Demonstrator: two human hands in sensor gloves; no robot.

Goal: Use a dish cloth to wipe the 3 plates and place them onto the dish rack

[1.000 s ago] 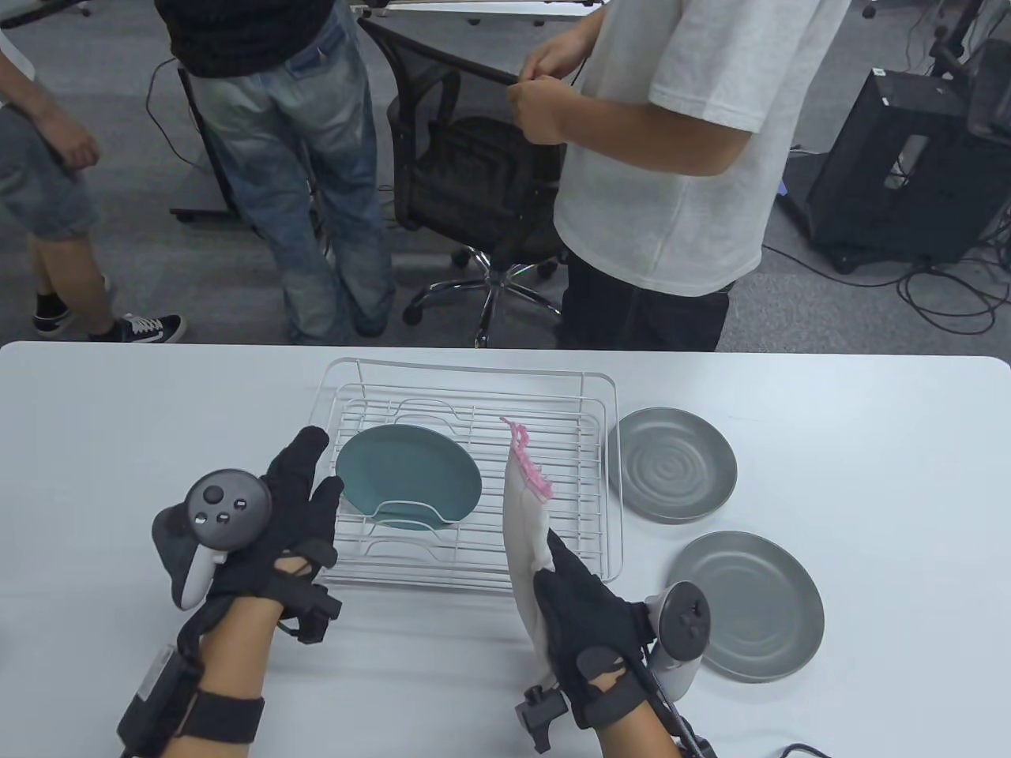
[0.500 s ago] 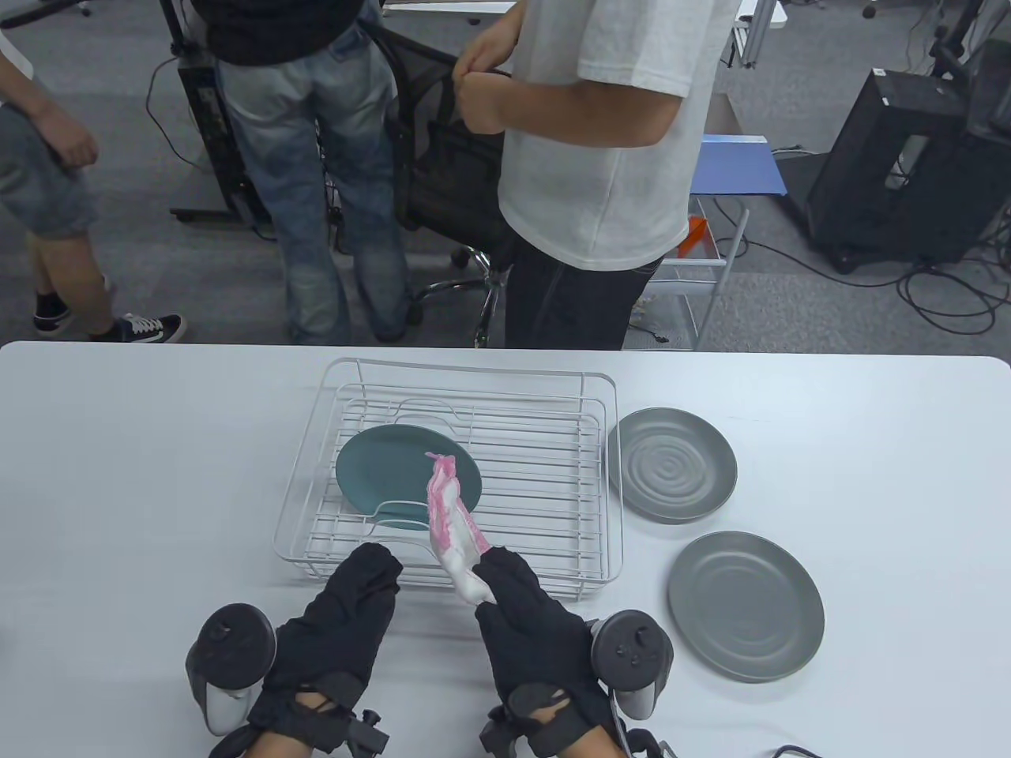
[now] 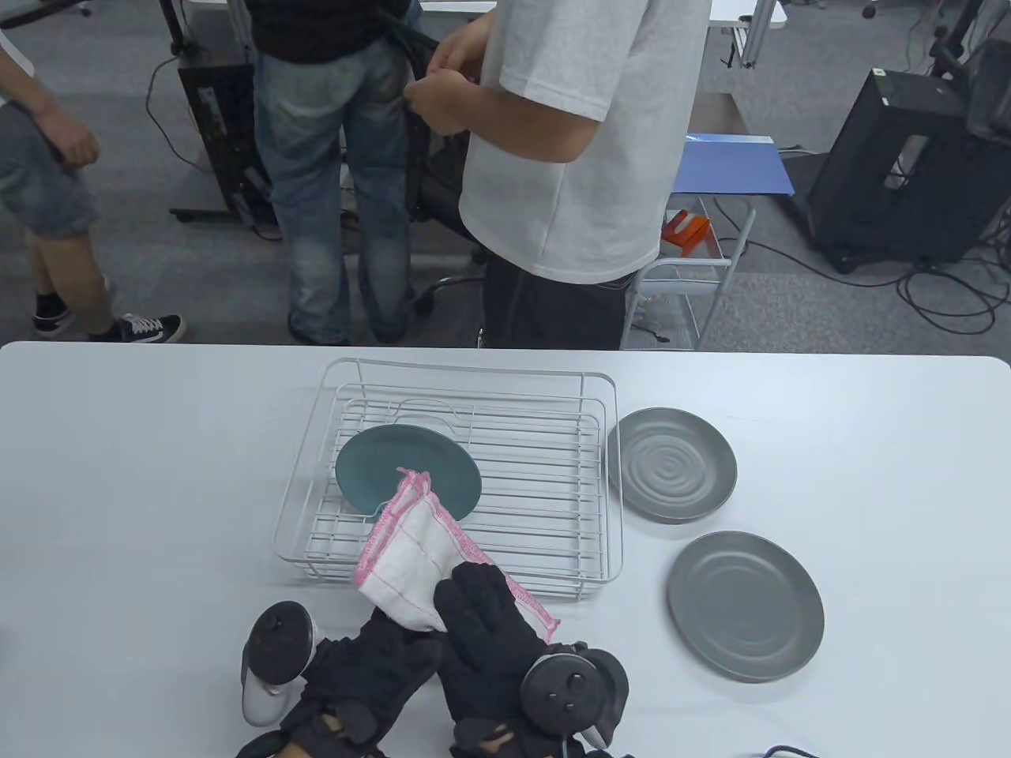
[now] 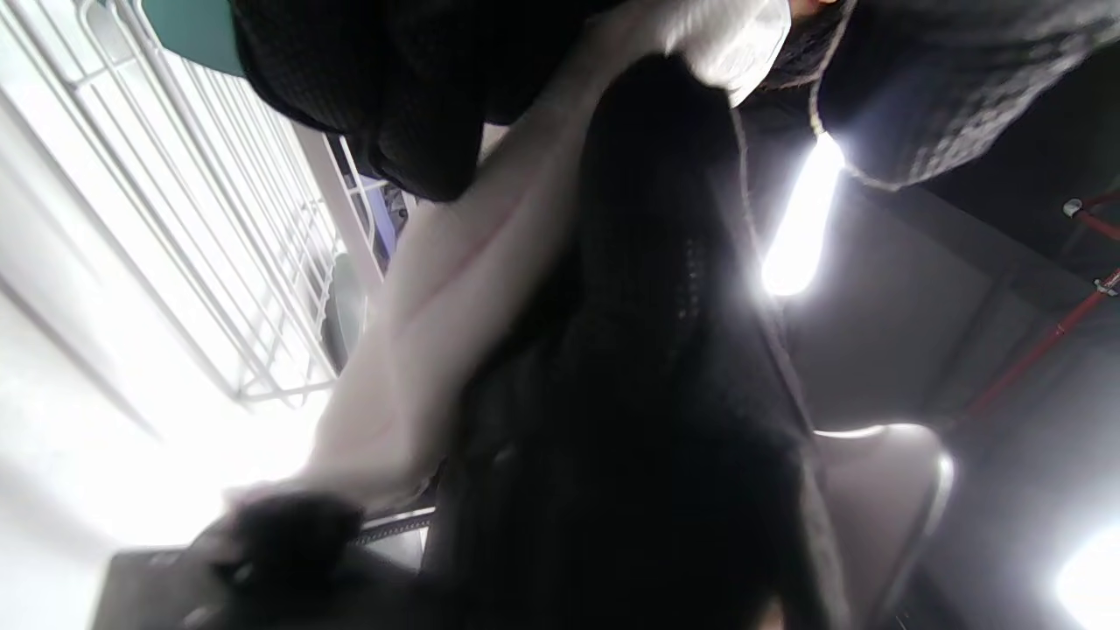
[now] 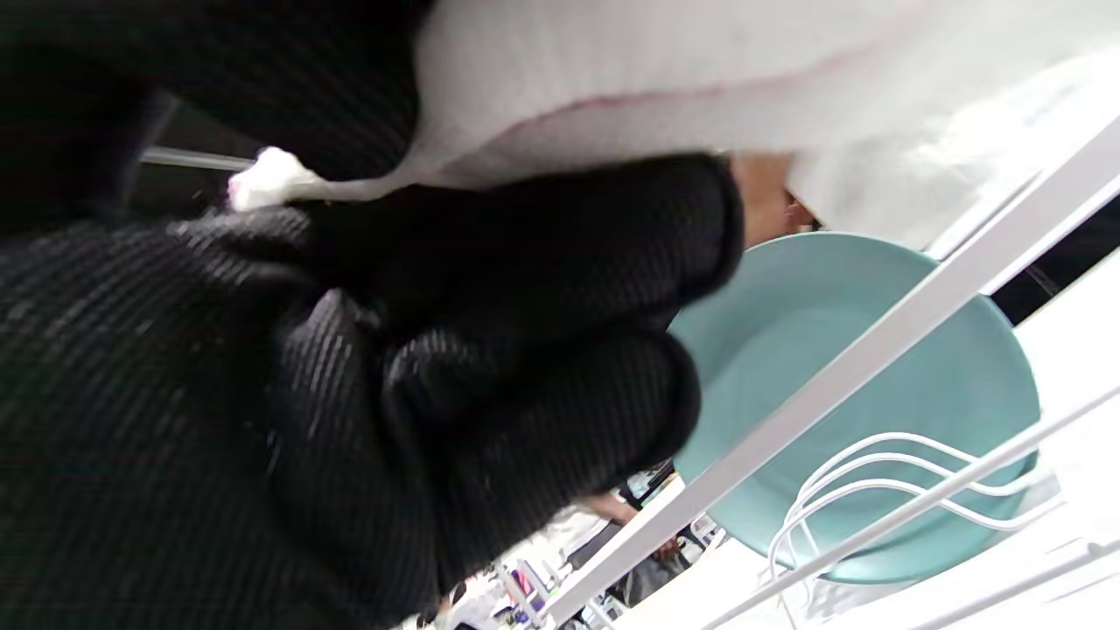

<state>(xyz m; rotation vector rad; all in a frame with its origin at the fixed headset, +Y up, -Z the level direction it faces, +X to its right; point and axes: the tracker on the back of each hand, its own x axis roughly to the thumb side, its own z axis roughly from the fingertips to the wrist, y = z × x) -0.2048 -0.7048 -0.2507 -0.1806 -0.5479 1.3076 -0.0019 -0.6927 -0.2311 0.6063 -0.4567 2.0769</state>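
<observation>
A white dish cloth with a pink hem [image 3: 411, 557] hangs spread out over the front edge of the wire dish rack [image 3: 608, 474]. Both gloved hands hold its lower end. My right hand [image 3: 467, 588] lies on top with curled fingers [image 5: 542, 367] pinching the cloth [image 5: 656, 79]. Just left of it, my left hand [image 3: 399, 643] grips the cloth [image 4: 455, 289] from below. A teal plate [image 3: 407, 466] leans in the rack's left slots [image 5: 787, 289]. Two grey plates, one farther back [image 3: 671, 464] and one nearer [image 3: 745, 606], lie flat on the table right of the rack.
The white table [image 3: 142, 489] ends at its far edge, where three people stand close behind it, the nearest in a white shirt [image 3: 584, 134]. The rack's right half holds nothing. A rack wire [image 5: 875, 346] crosses the right wrist view.
My left hand came from beside the rack down to the right hand and took hold of the cloth. The cloth went from an upright twisted strip to a spread sheet. The person in white moved left.
</observation>
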